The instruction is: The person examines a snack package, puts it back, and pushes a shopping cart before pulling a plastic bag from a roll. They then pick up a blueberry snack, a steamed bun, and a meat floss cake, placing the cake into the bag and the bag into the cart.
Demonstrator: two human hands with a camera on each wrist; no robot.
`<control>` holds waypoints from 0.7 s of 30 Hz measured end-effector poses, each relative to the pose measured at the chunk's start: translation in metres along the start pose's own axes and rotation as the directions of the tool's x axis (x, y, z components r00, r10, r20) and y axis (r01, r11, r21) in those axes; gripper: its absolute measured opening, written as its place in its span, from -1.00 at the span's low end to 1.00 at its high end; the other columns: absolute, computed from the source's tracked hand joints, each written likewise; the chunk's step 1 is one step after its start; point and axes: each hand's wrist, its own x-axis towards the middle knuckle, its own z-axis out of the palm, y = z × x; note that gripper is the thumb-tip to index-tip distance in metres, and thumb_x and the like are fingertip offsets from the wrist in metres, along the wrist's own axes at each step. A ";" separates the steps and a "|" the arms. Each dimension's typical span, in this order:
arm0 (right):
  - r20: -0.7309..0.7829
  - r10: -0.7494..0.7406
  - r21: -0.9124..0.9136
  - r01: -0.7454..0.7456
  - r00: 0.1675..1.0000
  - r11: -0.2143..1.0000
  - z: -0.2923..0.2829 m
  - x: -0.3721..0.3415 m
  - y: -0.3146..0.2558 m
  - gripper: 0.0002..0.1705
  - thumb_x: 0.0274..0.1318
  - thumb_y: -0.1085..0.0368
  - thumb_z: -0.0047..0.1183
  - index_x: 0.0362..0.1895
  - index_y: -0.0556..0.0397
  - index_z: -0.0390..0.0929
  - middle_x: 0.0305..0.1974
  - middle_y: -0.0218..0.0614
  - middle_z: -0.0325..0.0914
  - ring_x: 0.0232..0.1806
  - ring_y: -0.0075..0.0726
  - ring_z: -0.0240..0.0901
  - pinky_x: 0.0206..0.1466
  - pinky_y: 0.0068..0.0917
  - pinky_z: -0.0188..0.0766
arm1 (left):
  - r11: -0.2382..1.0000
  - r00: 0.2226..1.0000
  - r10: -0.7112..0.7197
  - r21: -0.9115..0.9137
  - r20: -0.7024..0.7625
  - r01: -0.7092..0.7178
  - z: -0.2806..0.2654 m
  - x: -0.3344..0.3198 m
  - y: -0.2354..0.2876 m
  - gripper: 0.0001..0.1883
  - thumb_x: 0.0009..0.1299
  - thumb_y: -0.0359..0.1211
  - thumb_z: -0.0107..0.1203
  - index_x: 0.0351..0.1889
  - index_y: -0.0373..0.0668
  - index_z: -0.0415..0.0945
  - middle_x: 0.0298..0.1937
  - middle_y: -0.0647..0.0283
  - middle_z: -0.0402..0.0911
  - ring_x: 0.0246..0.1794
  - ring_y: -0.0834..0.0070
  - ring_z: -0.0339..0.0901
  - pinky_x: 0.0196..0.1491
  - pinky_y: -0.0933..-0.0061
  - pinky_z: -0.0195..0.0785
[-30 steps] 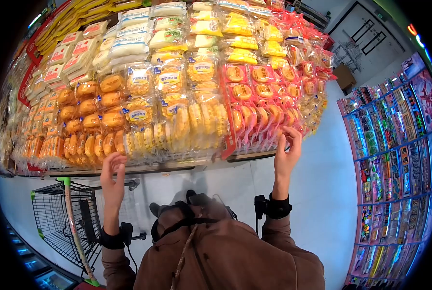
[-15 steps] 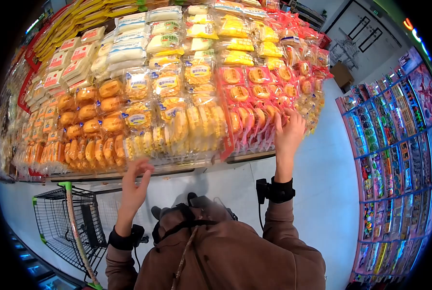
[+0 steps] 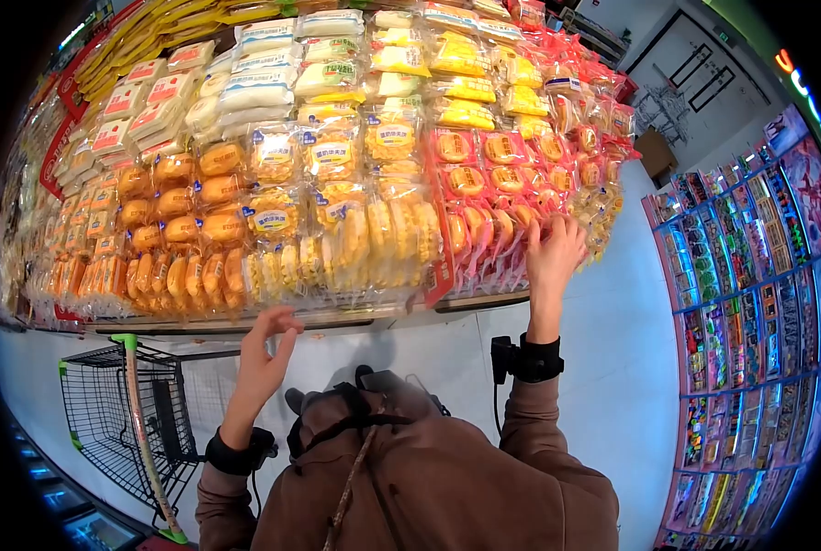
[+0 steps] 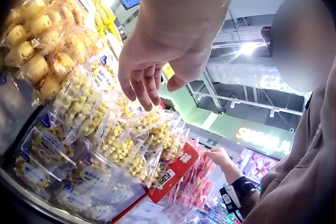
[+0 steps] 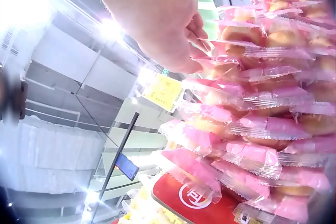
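Note:
My right hand is at the front right of the display, fingers bent down onto pink-wrapped round cakes. In the right wrist view, thumb and fingers of that hand pinch the edge of a pink packet in the stacked rows. My left hand hovers by the display's front edge, fingers loosely bent, holding nothing. The left wrist view shows this hand above clear-wrapped yellow waffle cakes, apart from them.
A red divider stands between the waffle cakes and pink packets. Orange-brown cakes fill the left part. A black wire cart stands at the lower left, and a shelf of small colourful goods is on the right.
My right hand has moved up and slightly right onto the pink packets, its fingers now bent around a packet's edge. My left hand has moved right along the display's front edge.

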 end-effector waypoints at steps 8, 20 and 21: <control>-0.092 -0.041 0.136 0.054 0.995 0.989 0.002 0.003 0.002 -0.87 -0.06 0.33 0.08 -0.48 0.08 0.42 -0.31 -0.27 0.41 -0.21 -0.11 0.28 -0.13 -0.28 0.20 | 1.000 1.000 -0.003 0.017 0.013 0.002 0.002 0.001 0.005 -0.72 0.26 -0.52 -0.03 -0.04 -0.26 0.36 -0.30 0.21 0.56 -0.22 0.48 0.53 -0.08 0.51 0.31; -0.268 0.253 0.782 0.057 0.930 0.620 -0.055 0.021 -0.042 -0.86 0.08 0.38 0.02 -0.49 0.16 0.42 -0.23 -0.24 0.44 -0.16 -0.35 0.31 -0.09 -0.44 0.23 | 0.996 0.998 0.061 0.066 0.013 -0.062 -0.003 0.005 0.026 -0.72 0.26 -0.51 -0.02 -0.05 -0.26 0.38 -0.29 0.18 0.58 -0.21 0.46 0.53 -0.07 0.51 0.29; -0.212 0.285 0.881 0.056 0.935 0.471 -0.061 0.022 -0.051 -0.85 0.11 0.38 0.00 -0.49 0.14 0.40 -0.29 -0.33 0.42 -0.25 -0.51 0.30 -0.19 -0.57 0.23 | 0.994 0.997 0.083 0.073 0.011 -0.083 -0.002 0.008 0.036 -0.72 0.26 -0.51 -0.02 -0.05 -0.27 0.38 -0.28 0.18 0.58 -0.20 0.45 0.53 -0.07 0.51 0.29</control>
